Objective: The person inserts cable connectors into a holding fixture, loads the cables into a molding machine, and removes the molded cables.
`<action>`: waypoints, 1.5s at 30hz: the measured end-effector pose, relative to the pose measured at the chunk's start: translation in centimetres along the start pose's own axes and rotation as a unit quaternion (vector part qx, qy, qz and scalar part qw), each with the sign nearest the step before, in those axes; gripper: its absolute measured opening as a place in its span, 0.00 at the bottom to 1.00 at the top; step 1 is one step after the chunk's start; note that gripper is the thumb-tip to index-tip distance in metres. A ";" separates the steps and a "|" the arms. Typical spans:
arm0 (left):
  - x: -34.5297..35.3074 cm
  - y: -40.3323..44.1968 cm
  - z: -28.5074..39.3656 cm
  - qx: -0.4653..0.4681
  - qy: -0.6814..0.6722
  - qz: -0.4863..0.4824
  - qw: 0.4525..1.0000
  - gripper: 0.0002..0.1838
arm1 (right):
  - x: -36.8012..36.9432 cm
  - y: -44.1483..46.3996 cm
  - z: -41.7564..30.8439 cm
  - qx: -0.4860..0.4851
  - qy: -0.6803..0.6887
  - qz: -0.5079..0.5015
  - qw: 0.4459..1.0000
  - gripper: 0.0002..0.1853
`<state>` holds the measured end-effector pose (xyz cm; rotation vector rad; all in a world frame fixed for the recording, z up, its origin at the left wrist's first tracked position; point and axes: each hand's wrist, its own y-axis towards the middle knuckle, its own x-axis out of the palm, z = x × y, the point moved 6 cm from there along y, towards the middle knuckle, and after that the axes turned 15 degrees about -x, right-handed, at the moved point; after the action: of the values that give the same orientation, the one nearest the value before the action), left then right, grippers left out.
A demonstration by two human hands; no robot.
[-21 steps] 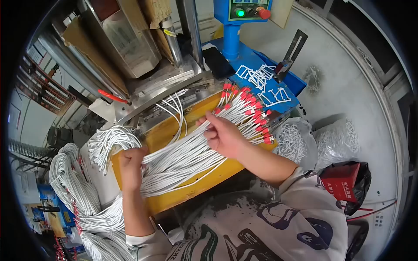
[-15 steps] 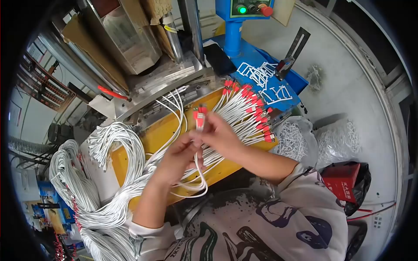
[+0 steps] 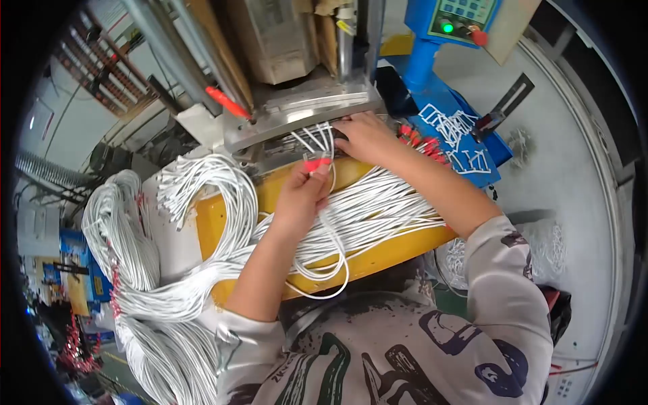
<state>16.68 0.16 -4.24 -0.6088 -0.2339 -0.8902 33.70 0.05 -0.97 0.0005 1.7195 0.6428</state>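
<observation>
White, red-tipped cables (image 3: pixel 378 202) (too many to count), left hand (image 3: pixel 302 197) pinching red connectors (image 3: pixel 316 165), right hand (image 3: pixel 370 140) at one metal press (image 3: pixel 304 108), its finger grip unclear.

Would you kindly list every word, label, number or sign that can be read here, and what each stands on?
"ZKYC", on the shirt, its ending blurred.
Shirt's large marks: not clearly readable.
Control panel: labels too small to read.
Small dark marks, lower right: too small to read.

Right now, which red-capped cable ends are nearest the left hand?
The red-capped cable ends pinched in the left hand, fingers around them; the bunched caps lie beyond the right forearm.
</observation>
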 end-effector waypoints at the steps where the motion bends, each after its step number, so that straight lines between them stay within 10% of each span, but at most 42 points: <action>1: -0.3 -0.3 -0.4 0.022 -0.017 0.040 0.999 0.08 | 0.8 0.1 -0.3 -0.007 -0.018 0.013 1.000 0.22; 4: -0.8 -0.1 -0.2 0.055 -0.017 0.056 0.997 0.08 | 0.9 0.2 0.1 -0.017 -0.068 0.052 0.996 0.20; 7: -0.9 -0.4 0.0 0.076 -0.035 0.064 0.994 0.06 | -1.4 -4.3 0.4 0.138 0.167 -0.063 0.974 0.18; 11: 0.0 -1.7 0.4 0.064 -0.043 0.070 0.995 0.05 | -5.7 -8.7 -1.3 0.412 0.404 -0.253 0.777 0.19; 14: 1.7 -1.8 0.3 0.043 -0.016 0.064 0.997 0.04 | -5.8 -8.5 -1.1 0.445 0.602 0.103 0.655 0.20; 16: 2.4 -2.3 0.5 0.060 0.033 0.065 0.996 0.05 | -3.3 -5.7 -2.1 0.296 0.566 0.112 0.761 0.21; 23: 1.7 -1.6 -0.8 0.111 0.078 0.092 0.987 0.05 | -1.0 -5.0 -4.2 0.187 0.422 0.133 0.877 0.25; 45: 0.3 -0.7 -0.2 0.070 0.107 0.078 0.989 0.15 | -3.3 -5.3 -4.6 0.162 0.348 0.101 0.918 0.30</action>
<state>16.32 -0.53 -3.97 -0.3925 -0.0539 -0.7745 32.24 -7.48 0.32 0.2076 2.5308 0.5275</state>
